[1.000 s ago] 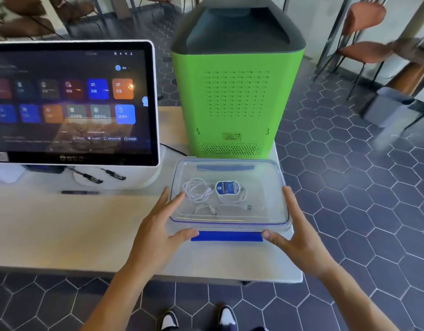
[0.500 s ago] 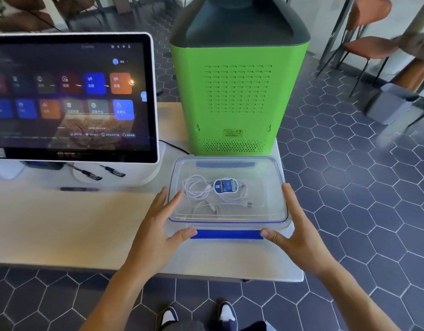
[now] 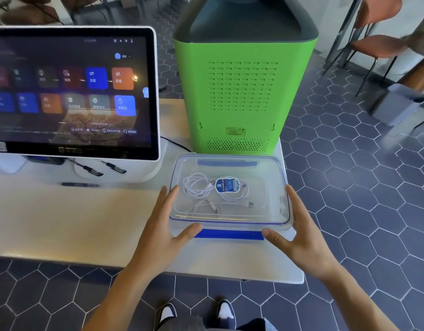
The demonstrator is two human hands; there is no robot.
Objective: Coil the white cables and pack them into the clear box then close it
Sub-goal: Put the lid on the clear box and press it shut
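Two hands of mine bracket the clear box [image 3: 230,199], one at each short side. My left hand [image 3: 163,225] is spread wide, fingers flat along the left edge of the lid [image 3: 265,187], thumb touching the near rim beside the blue latch [image 3: 228,234]. My right hand [image 3: 299,235] mirrors it, fingers extended along the right edge, thumb at the other end of that latch. Neither hand is closed around anything; both just press against the box.

Inside, under the lid, I count three coils of white cables [image 3: 196,187], one of them carrying a round blue label [image 3: 227,185]. A second blue latch [image 3: 226,162] shows at the far side. The lid sits on the box.

The box rests near the right end of a pale desk [image 3: 63,223]. One green machine [image 3: 242,91] with a dark top stands just behind it, and one touchscreen monitor [image 3: 70,91] stands to the left, with a pen [image 3: 79,184] lying in front of its base.

The floor [image 3: 349,187] is dark hexagonal tile. Chairs with orange seats [image 3: 378,44] stand at the far right. My two shoes [image 3: 226,312] show below the desk edge.
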